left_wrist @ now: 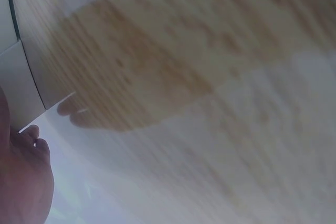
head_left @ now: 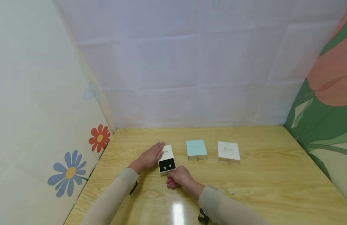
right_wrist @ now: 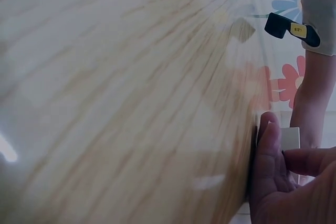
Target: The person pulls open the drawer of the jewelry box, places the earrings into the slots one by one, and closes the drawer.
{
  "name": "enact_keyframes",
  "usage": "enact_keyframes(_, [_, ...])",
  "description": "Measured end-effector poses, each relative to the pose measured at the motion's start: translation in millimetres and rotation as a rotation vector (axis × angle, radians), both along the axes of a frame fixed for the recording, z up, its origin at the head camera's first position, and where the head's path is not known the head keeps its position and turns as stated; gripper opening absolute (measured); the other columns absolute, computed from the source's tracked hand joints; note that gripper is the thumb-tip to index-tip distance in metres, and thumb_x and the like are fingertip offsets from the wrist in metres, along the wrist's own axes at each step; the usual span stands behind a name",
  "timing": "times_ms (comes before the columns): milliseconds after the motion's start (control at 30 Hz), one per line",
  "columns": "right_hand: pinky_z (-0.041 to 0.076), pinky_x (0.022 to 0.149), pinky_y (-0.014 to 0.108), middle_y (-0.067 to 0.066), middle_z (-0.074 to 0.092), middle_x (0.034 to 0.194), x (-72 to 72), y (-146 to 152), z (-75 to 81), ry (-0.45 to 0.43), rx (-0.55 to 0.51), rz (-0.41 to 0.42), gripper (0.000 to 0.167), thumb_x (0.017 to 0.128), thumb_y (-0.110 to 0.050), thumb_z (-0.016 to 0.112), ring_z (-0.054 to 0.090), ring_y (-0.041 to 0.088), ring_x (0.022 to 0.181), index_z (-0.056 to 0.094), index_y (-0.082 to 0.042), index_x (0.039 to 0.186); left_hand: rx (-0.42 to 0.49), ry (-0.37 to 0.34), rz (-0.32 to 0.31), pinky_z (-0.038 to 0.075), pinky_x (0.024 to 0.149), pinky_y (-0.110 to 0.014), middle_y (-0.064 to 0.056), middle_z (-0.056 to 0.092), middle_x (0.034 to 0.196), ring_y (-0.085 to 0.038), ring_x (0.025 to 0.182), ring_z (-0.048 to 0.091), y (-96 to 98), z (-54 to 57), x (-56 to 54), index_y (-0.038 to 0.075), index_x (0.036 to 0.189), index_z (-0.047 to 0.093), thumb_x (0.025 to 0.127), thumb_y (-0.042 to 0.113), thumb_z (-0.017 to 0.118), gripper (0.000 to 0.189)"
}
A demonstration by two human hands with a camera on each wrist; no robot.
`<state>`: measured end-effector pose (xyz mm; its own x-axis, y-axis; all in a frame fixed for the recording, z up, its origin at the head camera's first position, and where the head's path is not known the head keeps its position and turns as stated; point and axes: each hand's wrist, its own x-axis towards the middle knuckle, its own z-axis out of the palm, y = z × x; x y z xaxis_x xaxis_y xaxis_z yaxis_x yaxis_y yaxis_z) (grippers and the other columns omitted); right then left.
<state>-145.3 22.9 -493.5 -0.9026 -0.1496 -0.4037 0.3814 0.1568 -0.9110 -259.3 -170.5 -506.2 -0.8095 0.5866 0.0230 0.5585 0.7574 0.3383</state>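
White box (head_left: 167, 153), left hand (head_left: 150, 157) straight-fingered along its left side, right hand (head_left: 180, 177) pinching its near end

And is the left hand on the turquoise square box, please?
No, the left hand rests on the white rectangular box with black lining.

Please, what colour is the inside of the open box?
The inside of the box is black; the head view shows it best.

Yellow wooden table (head_left: 274, 175), creased white backdrop (head_left: 184, 68), floral side walls (head_left: 27, 109)
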Motion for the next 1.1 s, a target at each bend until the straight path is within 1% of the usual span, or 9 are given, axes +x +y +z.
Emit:
enact_keyframes(167, [0.059,0.050,0.024,0.013,0.072,0.068,0.4,-3.7,-0.4,0.002,-0.020,-0.010,0.012,0.090,0.002,0.061,0.068,0.013,0.054,0.070,0.009,0.088,0.015,0.005,-0.010,0.023,0.124,-0.050,-0.019,0.024,0.166,-0.037,0.153,0.023,0.0,1.5,1.2,0.001,0.161,0.021,0.112,0.028,0.029,0.056])
enact_keyframes(367, [0.058,0.050,0.023,0.011,0.072,0.069,1.1,-5.1,1.3,0.007,-0.010,-0.019,0.014,0.093,0.001,0.059,0.068,0.012,0.055,0.070,0.009,0.089,-0.023,0.001,-0.003,0.023,0.125,-0.047,-0.017,0.022,0.167,-0.034,0.154,0.021,0.8,5.3,2.6,0.002,0.161,0.019,0.113,0.031,0.026,0.057])
enact_keyframes(533, [0.059,0.051,0.023,0.012,0.073,0.070,-0.8,-5.1,3.2,0.008,-0.011,-0.029,0.014,0.093,0.002,0.058,0.069,0.013,0.056,0.070,0.009,0.089,-0.022,-0.007,0.003,0.024,0.125,-0.047,-0.017,0.022,0.167,-0.034,0.154,0.021,1.4,6.4,2.9,0.002,0.161,0.019,0.113,0.032,0.027,0.057])
enact_keyframes(800, [0.058,0.050,0.023,0.012,0.072,0.069,-4.9,-7.6,3.4,0.007,-0.012,-0.042,0.014,0.092,0.001,0.059,0.068,0.013,0.054,0.069,0.009,0.089,-0.042,0.009,-0.008,0.022,0.125,-0.044,-0.014,0.022,0.167,-0.031,0.155,0.019,-0.7,-0.1,-1.1,0.004,0.162,0.017,0.113,0.033,0.025,0.058])
enact_keyframes(900, [0.058,0.050,0.024,0.012,0.072,0.069,-6.7,-8.5,2.7,0.003,-0.008,-0.048,0.013,0.091,0.001,0.059,0.069,0.013,0.055,0.069,0.009,0.089,-0.025,0.013,-0.011,0.023,0.125,-0.044,-0.015,0.022,0.167,-0.032,0.154,0.020,-1.2,-1.1,-1.7,0.003,0.162,0.018,0.113,0.033,0.026,0.058])
enact_keyframes(1100, [0.059,0.051,0.024,0.013,0.072,0.070,-9.5,-9.7,2.0,-0.008,-0.012,-0.066,0.011,0.091,0.002,0.060,0.069,0.014,0.055,0.068,0.008,0.089,-0.052,0.027,-0.026,0.022,0.125,-0.044,-0.016,0.022,0.167,-0.033,0.154,0.020,-1.5,-1.9,-2.4,0.002,0.161,0.017,0.113,0.032,0.025,0.058])
